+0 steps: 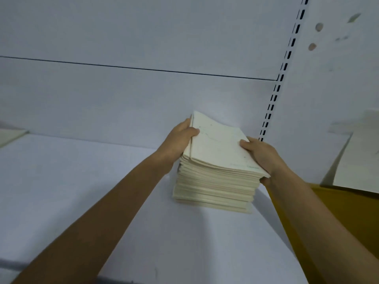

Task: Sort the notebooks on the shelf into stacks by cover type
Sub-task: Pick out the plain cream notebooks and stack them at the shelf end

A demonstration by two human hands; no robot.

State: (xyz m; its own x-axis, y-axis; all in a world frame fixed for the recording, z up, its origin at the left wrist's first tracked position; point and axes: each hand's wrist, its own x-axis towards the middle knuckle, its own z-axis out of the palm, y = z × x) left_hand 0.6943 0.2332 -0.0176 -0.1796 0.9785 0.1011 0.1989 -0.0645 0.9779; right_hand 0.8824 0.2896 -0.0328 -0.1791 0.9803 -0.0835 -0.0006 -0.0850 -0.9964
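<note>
A tall stack of cream-covered notebooks stands on the white shelf, close to the back panel. The top few notebooks are tilted up at the back. My left hand grips their left edge, thumb on the top cover. My right hand grips their right front corner, thumb on top and fingers underneath. The top cover is plain cream with faint small marks.
A slotted upright runs down the back panel just right of the stack. Another pale notebook lies at the far left edge of the shelf. At the right are a cream sheet or notebook and a mustard-yellow surface.
</note>
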